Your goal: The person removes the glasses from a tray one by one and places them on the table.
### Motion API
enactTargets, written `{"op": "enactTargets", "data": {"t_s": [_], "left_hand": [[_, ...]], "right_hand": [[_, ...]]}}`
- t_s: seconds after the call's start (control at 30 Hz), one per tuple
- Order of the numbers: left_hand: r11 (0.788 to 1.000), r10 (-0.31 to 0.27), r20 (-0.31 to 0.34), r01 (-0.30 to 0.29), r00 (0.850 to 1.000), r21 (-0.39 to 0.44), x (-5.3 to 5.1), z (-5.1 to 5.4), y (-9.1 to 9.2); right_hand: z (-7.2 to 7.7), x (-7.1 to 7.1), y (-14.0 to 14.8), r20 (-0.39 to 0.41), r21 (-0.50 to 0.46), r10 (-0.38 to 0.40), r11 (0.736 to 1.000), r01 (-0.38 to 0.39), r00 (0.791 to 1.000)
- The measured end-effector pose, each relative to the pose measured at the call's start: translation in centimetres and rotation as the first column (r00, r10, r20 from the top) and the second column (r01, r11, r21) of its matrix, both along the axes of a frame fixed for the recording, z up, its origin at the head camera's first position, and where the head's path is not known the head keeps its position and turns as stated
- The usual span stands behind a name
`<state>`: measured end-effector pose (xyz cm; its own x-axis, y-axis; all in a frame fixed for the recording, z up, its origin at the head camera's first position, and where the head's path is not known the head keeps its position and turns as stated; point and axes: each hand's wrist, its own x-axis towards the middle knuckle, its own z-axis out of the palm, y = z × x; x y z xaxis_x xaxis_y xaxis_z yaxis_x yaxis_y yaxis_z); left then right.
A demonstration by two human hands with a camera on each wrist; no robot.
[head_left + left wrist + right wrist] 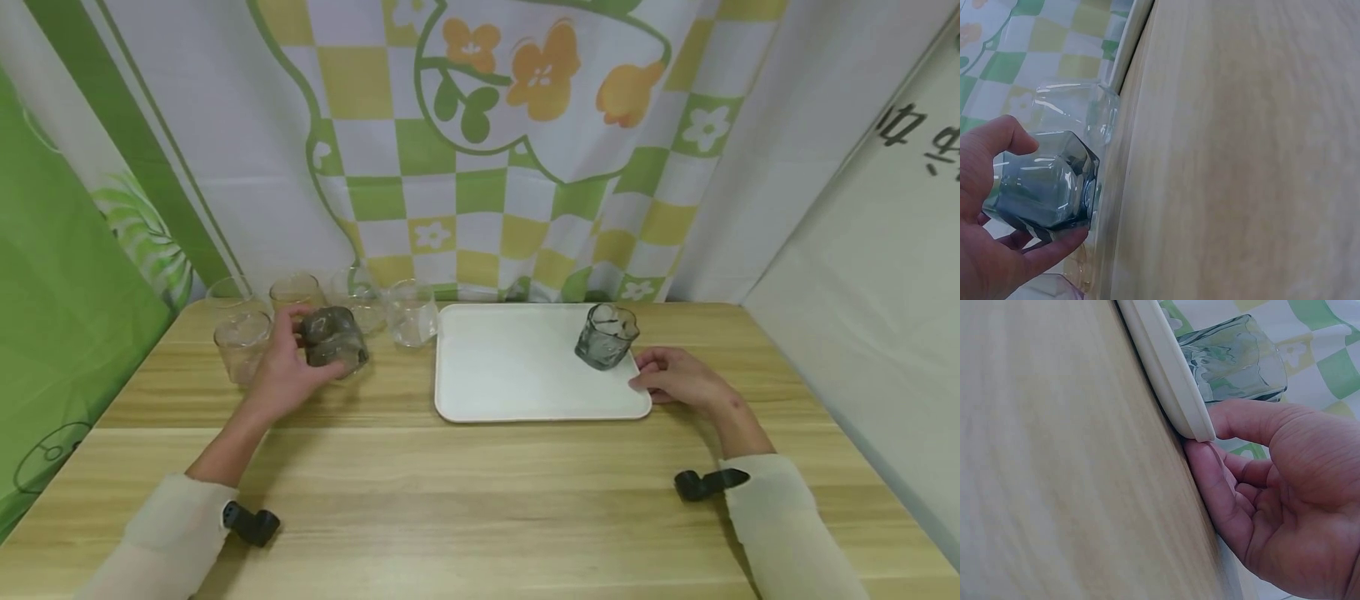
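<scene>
My left hand grips a smoky grey glass tumbler, thumb on one side and fingers on the other. In the left wrist view the same faceted tumbler shows between thumb and fingers. At the right end of the white tray, my right hand pinches the rim, thumb above and fingers below, as the right wrist view shows at the tray edge. A second grey tumbler stands upright on the tray near that hand.
Several clear glasses stand left of the tray, among them one beside its left edge and one left of my left hand. They sit on a wooden table. A patterned curtain hangs behind the table.
</scene>
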<state>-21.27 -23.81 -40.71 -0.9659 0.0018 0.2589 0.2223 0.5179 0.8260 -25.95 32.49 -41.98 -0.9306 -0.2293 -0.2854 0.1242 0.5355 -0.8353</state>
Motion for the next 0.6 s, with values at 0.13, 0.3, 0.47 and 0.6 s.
{"op": "enactTargets", "data": {"t_s": [0.13,0.3,0.47,0.6], "left_hand": [[1.000,-0.005,0.005,0.005,1.000,-0.010,-0.05,-0.17,-0.09],[1.000,-0.002,0.022,0.002,1.000,-0.020,-0.05,-0.33,-0.16],[1.000,-0.001,0.027,0.002,1.000,-0.027,-0.09,-0.47,-0.22],[0.999,-0.006,0.018,0.007,1.000,-0.047,-0.10,-0.51,-0.20]], "right_hand": [[-0.12,-0.09,0.06,0.001,0.003,-0.005,1.000,0.005,1.000],[-0.29,-0.17,0.17,-0.001,0.005,-0.007,1.000,0.007,1.000],[-0.15,-0.12,0.03,-0.002,0.004,-0.015,1.000,0.015,1.000],[-0.01,-0.02,0.04,-0.001,0.000,-0.016,1.000,0.016,1.000]]}}
